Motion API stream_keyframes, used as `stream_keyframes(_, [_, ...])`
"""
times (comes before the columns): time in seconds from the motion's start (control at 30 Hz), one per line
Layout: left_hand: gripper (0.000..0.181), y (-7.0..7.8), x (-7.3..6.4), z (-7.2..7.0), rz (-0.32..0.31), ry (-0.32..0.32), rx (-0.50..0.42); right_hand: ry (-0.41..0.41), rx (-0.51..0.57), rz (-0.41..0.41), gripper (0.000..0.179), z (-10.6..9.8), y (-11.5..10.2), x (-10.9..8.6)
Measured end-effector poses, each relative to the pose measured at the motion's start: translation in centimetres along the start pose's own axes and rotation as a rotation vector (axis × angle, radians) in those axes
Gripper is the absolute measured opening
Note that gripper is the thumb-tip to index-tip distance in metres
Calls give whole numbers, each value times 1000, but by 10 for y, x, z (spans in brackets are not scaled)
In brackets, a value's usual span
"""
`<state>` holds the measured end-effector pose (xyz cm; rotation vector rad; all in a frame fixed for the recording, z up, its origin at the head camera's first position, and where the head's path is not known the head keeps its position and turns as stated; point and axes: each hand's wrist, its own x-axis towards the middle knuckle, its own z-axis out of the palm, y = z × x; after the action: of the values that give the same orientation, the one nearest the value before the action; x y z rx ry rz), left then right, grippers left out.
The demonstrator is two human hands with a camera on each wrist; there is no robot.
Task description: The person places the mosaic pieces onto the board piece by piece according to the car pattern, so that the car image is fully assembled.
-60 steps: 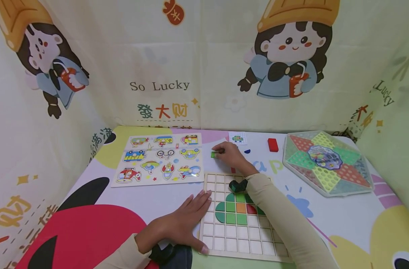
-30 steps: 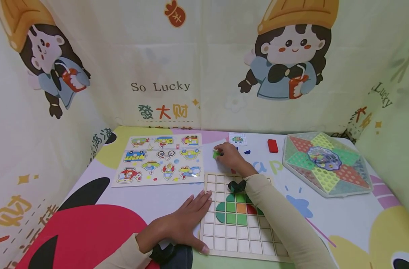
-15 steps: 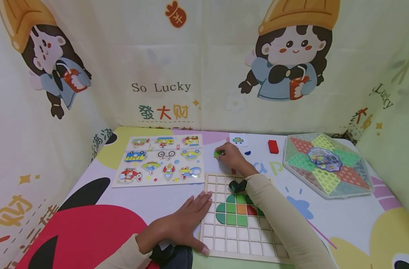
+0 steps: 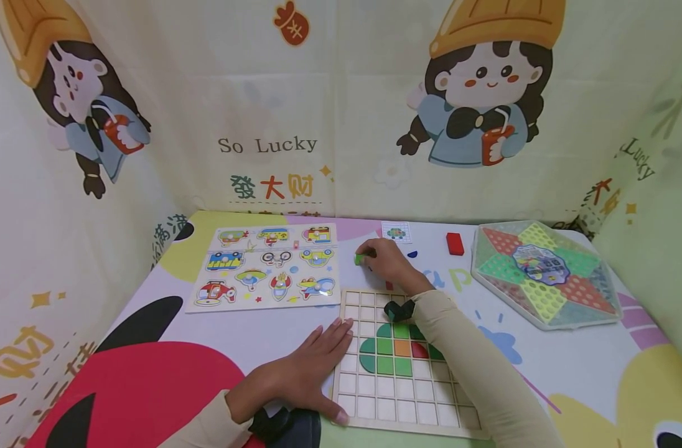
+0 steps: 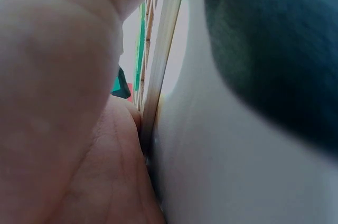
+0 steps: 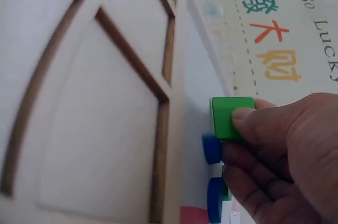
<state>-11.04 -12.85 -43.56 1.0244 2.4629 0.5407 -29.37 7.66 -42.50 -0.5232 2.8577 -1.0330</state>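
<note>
Beyond the wooden grid board, my right hand pinches a green square tile between thumb and fingers. The right wrist view shows the thumb on the tile's face. Close under those fingers are two blue pieces, one small and one curved. My left hand rests at the board's left edge, fingers spread, thumb at the near corner. Set in the grid are green tiles, an orange tile and a red piece. My right forearm hides the grid's right part.
A vehicle peg puzzle lies at the left. At the back are a small pattern card, a dark blue piece and a red block. A hexagonal clear-lidded box sits at the right.
The green tile has shifted slightly to the right and turned within my right fingers, showing narrower in the head view. My left hand and the grid board have stayed put.
</note>
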Motion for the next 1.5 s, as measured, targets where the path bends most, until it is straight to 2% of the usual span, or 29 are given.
stream_keyframes(0.27, [120,2,0,-1,-31,-20,0,24,86,-57,20,-13,0,-8])
stream_keyframes(0.4, [120,1,0,0,-19,-13,-1,21,90,-96,24,-22,4,-14])
stream_keyframes(0.63, [120,0,-1,1,6,4,-8,1,88,-102,19,-33,13,-24])
stream_keyframes(0.9, [120,0,-1,0,4,-3,4,-38,112,-96,16,-43,23,-44])
stream_keyframes(1.13, [120,-1,0,0,-8,-3,1,-65,101,-114,16,-50,23,-62])
stream_keyframes(1.33, [121,-1,0,0,-12,-1,-1,-106,132,-129,18,-53,24,-79])
stream_keyframes(1.5, [120,-1,0,0,-11,0,0,-128,112,-147,16,-53,28,-95])
